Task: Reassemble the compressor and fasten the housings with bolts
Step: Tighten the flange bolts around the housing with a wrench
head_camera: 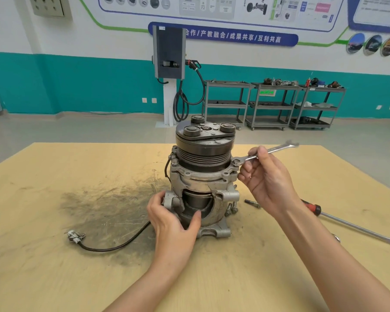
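**Where everything sits around my grip**

The compressor (203, 176) stands upright near the middle of the worktop (54, 255), pulley end on top. My left hand (173, 224) holds its lower housing from the front. My right hand (266, 176), to the compressor's right, holds a wrench (263, 153) whose ring end sits on a bolt (235, 162) at the upper flange. Loose bolts (231, 208) lie at the base on the right; further right lies a screwdriver (347, 224). A cable (122, 242) runs from the compressor leftward to a connector (76, 236). Behind the worktop, against the wall, stand a charging post (169, 64) and, to its right, shelf carts (273, 104).
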